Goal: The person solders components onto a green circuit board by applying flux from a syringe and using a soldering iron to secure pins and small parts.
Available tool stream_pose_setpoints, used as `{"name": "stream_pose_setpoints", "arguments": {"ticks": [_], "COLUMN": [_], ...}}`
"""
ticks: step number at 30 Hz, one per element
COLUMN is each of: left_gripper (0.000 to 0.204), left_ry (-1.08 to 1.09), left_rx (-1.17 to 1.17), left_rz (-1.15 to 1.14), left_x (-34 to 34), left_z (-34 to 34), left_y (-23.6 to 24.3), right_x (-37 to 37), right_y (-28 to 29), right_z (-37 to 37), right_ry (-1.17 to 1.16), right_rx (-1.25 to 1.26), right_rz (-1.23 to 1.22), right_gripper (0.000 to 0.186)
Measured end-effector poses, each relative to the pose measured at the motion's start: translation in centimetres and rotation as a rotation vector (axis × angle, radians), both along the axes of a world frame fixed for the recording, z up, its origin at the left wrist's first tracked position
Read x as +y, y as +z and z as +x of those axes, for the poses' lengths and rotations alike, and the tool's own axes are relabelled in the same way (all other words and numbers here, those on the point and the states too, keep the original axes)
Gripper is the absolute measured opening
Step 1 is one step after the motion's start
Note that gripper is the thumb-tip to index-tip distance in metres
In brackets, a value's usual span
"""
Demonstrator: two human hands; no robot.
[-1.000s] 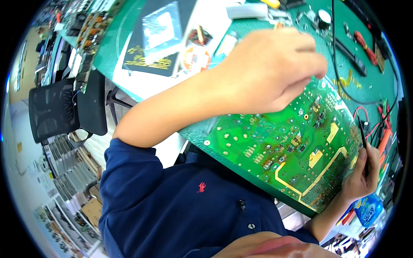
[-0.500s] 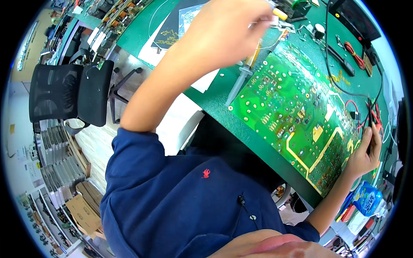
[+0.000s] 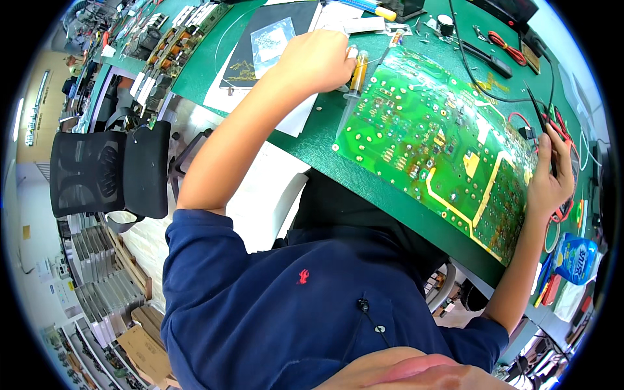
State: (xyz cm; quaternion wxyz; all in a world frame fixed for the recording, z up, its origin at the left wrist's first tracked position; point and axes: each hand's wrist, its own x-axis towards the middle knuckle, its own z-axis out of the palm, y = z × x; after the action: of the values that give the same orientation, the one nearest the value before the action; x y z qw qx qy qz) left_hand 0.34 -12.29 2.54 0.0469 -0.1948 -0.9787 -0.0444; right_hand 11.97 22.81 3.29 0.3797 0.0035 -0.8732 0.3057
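Observation:
A large green circuit board (image 3: 406, 140) lies at a slant on the green table, its solder side up. My left hand (image 3: 318, 62) is closed just beyond the board's far left corner. At its fingertips shows a small white piece, too little of it visible to name. Right beside those fingers, along the board's left edge, lies a syringe (image 3: 358, 77) with amber contents. By the board's right edge, my right hand (image 3: 551, 170) is closed around black tweezers (image 3: 538, 109), their tips pointing up and away from me.
Beyond my left hand, a clear plastic bag (image 3: 271, 44) of small parts rests on a dark sheet (image 3: 244, 65). Red leads (image 3: 507, 48), a black pen-like tool (image 3: 484, 60) and a cable lie at the back. A blue packet (image 3: 576, 259) sits far right; an office chair (image 3: 144, 169) stands left.
My left hand, blurred and higher before, has come down and left beside the syringe. The tweezers in my right hand now tilt more to the left. The whole view has shifted slightly.

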Motion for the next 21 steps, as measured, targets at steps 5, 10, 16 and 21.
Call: {"name": "stream_pose_setpoints", "arguments": {"ticks": [5,10,16,21], "left_gripper": [0.025,0.028,0.010,0.026], "left_ry": [0.098,0.056,-0.174,-0.115], "left_rx": [-0.179,0.235,0.443,0.599], "left_rz": [0.026,0.560,1.222,1.311], "left_x": [1.3,-1.2,0.4,-2.6], "left_z": [-1.4,-1.4,-0.3,-2.5], "left_y": [1.6,3.0,4.6,2.3], "right_x": [0.1,-0.4,2.0,2.0], "right_y": [0.5,1.2,0.9,1.0], "right_z": [0.2,0.1,-0.4,-0.5], "right_ry": [0.066,0.048,0.142,0.206], "right_rx": [0.044,0.094,0.079,0.070], "right_rz": [-0.029,-0.249,-0.342,-0.375], "right_gripper": [0.017,0.033,0.030,0.030]}}
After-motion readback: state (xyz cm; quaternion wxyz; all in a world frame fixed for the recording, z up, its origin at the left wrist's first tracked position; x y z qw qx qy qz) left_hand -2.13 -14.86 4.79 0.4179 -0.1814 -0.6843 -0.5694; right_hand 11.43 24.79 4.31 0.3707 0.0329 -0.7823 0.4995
